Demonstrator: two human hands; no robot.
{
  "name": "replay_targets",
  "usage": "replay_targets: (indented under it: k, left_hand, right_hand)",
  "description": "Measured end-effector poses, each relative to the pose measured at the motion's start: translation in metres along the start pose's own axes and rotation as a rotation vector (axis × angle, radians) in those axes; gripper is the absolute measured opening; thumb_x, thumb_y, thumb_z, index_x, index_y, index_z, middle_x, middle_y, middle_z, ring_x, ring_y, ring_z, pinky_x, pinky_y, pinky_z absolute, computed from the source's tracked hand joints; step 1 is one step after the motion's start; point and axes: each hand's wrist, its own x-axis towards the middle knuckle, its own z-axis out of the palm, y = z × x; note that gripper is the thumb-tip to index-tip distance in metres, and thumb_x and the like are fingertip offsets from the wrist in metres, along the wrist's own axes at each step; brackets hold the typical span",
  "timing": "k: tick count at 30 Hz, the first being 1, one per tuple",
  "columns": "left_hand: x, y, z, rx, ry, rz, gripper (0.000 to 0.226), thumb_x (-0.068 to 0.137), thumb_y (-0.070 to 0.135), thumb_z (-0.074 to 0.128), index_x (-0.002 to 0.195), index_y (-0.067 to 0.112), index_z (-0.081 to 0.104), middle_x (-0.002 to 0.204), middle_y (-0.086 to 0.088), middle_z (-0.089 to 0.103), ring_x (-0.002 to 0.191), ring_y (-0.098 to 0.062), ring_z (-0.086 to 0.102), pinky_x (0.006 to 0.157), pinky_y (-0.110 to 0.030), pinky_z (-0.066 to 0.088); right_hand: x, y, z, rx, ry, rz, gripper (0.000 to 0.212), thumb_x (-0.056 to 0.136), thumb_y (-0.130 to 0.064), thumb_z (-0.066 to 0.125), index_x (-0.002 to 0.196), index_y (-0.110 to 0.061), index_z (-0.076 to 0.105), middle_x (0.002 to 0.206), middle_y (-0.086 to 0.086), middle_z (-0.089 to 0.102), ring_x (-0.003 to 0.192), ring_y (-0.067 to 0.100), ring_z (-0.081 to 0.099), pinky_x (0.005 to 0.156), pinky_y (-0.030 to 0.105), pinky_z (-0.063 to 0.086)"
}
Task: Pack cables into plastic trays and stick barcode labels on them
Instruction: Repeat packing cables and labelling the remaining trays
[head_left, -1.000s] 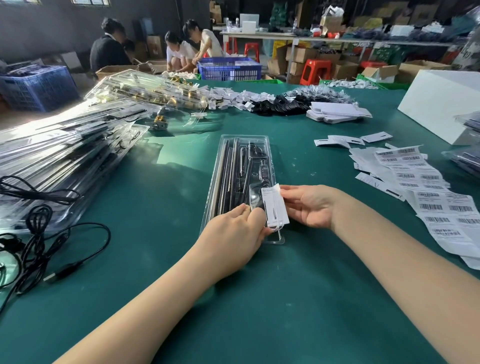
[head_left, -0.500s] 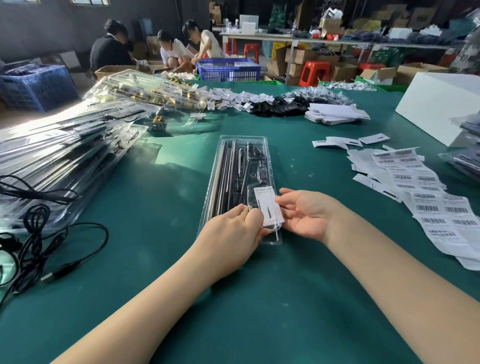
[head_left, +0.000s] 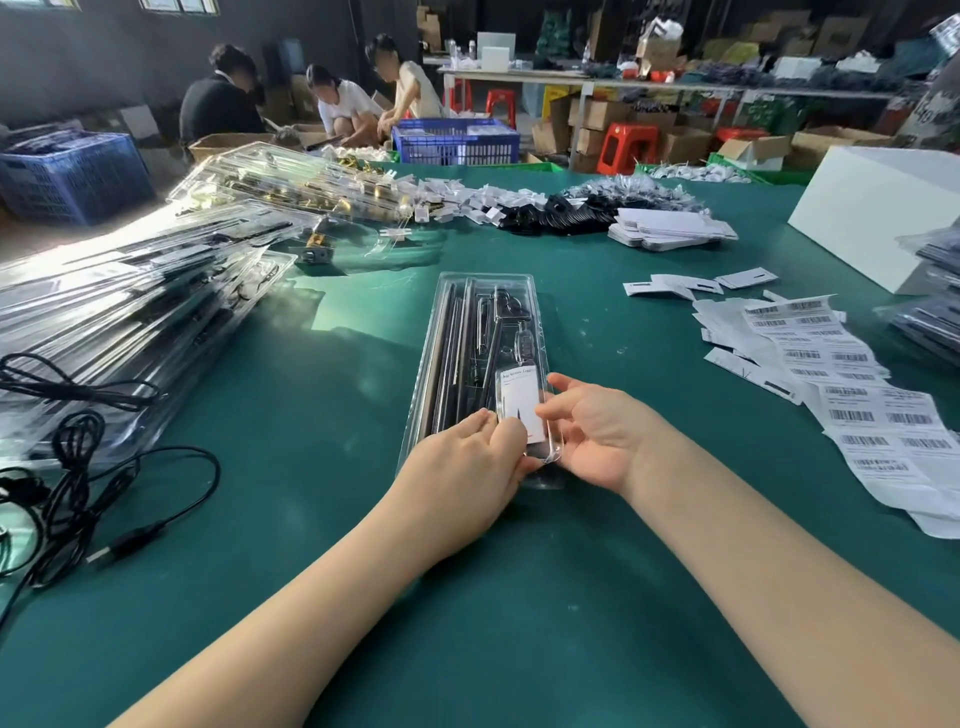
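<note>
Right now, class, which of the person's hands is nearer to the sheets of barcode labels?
Right. The right hand is at the clear tray's near right corner, on the side facing the barcode labels. The left hand is at the tray's near end, farther from them.

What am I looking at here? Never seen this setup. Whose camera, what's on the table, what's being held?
No robot: a person's two bare arms, filmed by one wide-angle camera worn on their head, looking forward and down.

On the green table lies a clear plastic tray with dark rods and cables in it. The left hand and right hand meet at its near end, fingers on a small white label lying on the tray there.

Around it: a stack of similar trays on the left, a loose black cable nearer, sheets of barcode labels on the right, and a white box further back. Other people work in the background.
</note>
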Motion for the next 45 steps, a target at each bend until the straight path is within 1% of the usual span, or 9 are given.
replay_targets:
  k: [9, 12, 15, 19, 22, 26, 30, 40, 45]
  left_hand:
    - [-0.003, 0.000, -0.001, -0.059, -0.081, -0.013, 0.034, 0.089, 0.035, 0.058, 0.104, 0.005, 0.062, 0.086, -0.006, 0.068, 0.088, -0.022, 0.066, 0.075, -0.027, 0.039]
    - [-0.006, -0.003, 0.010, 0.021, -0.192, -0.016, 0.059, 0.092, 0.055, 0.020, 0.129, 0.017, 0.046, 0.123, -0.011, 0.059, 0.129, -0.021, 0.041, 0.103, -0.031, 0.035]
    - [-0.006, -0.005, 0.013, 0.058, -0.303, -0.001, 0.066, 0.092, 0.064, 0.031, 0.143, 0.023, 0.036, 0.142, -0.022, 0.045, 0.143, -0.024, 0.023, 0.113, -0.029, 0.017]
    - [-0.005, -0.005, 0.017, 0.216, -0.299, 0.084, 0.068, 0.095, 0.060, 0.036, 0.150, 0.021, 0.029, 0.141, -0.031, 0.042, 0.141, -0.029, 0.030, 0.115, -0.027, 0.014]
    - [-0.005, -0.005, 0.020, 0.429, -0.122, 0.201, 0.055, 0.075, 0.063, 0.069, 0.113, 0.023, 0.072, 0.089, -0.016, 0.074, 0.094, -0.021, 0.070, 0.081, -0.019, 0.051]
    - [-0.005, -0.001, 0.022, 0.413, -0.084, 0.130, 0.046, 0.073, 0.052, 0.076, 0.107, 0.022, 0.075, 0.081, -0.012, 0.074, 0.082, -0.019, 0.072, 0.050, -0.020, 0.051]
    - [-0.003, 0.004, 0.019, 0.361, -0.020, 0.069, 0.039, 0.081, 0.043, 0.072, 0.108, 0.016, 0.073, 0.083, -0.007, 0.074, 0.087, -0.016, 0.071, 0.062, -0.023, 0.055]
    - [0.033, 0.047, 0.006, 0.137, 0.076, -0.220, 0.035, 0.043, 0.013, 0.090, 0.062, 0.011, 0.060, 0.051, 0.002, 0.056, 0.046, -0.012, 0.057, 0.028, -0.019, 0.034]
    - [0.038, 0.080, 0.021, 0.051, 0.023, -0.298, 0.028, 0.049, 0.003, 0.082, 0.066, 0.010, 0.060, 0.055, -0.002, 0.059, 0.050, -0.016, 0.060, 0.030, -0.023, 0.042]
  right_hand:
    - [-0.017, 0.004, -0.005, -0.035, -0.032, -0.118, 0.038, 0.087, 0.020, 0.049, 0.112, -0.008, 0.052, 0.107, 0.020, 0.064, 0.077, 0.025, 0.067, 0.065, 0.032, 0.056]
    - [-0.022, 0.005, -0.027, -0.601, 0.124, -0.397, 0.023, 0.087, -0.004, 0.064, 0.103, -0.020, 0.063, 0.094, 0.004, 0.072, 0.077, 0.013, 0.068, 0.068, 0.027, 0.056]
    - [-0.023, 0.016, -0.041, -1.028, 0.314, -0.664, 0.022, 0.088, -0.033, 0.066, 0.109, -0.027, 0.066, 0.094, -0.007, 0.067, 0.083, 0.011, 0.060, 0.076, 0.026, 0.046]
    - [-0.015, 0.041, -0.038, -1.578, 0.357, -0.474, 0.045, 0.096, -0.053, 0.043, 0.131, -0.029, 0.055, 0.124, 0.003, 0.055, 0.117, 0.027, 0.048, 0.096, 0.034, 0.039]
    - [-0.013, 0.031, -0.028, -1.391, 0.291, -0.440, 0.024, 0.095, -0.036, 0.050, 0.108, -0.022, 0.065, 0.108, 0.000, 0.067, 0.101, 0.022, 0.059, 0.079, 0.027, 0.043]
    - [-0.018, 0.013, -0.014, -0.846, 0.111, -0.097, 0.016, 0.092, -0.012, 0.048, 0.090, -0.007, 0.064, 0.073, 0.006, 0.067, 0.056, 0.019, 0.067, 0.047, 0.021, 0.048]
    - [-0.023, 0.008, -0.016, -0.550, 0.043, 0.057, 0.018, 0.094, -0.020, 0.053, 0.094, -0.009, 0.067, 0.077, 0.008, 0.067, 0.062, 0.018, 0.065, 0.051, 0.023, 0.053]
    - [-0.034, 0.011, -0.014, -0.217, 0.231, -0.076, 0.017, 0.087, -0.006, 0.052, 0.072, -0.012, 0.055, 0.040, -0.003, 0.050, 0.031, 0.009, 0.045, 0.043, 0.019, 0.047]
    - [-0.033, 0.010, -0.028, -0.211, 0.344, -0.125, 0.007, 0.081, -0.010, 0.064, 0.081, -0.014, 0.059, 0.072, 0.004, 0.060, 0.064, 0.021, 0.054, 0.060, 0.027, 0.047]
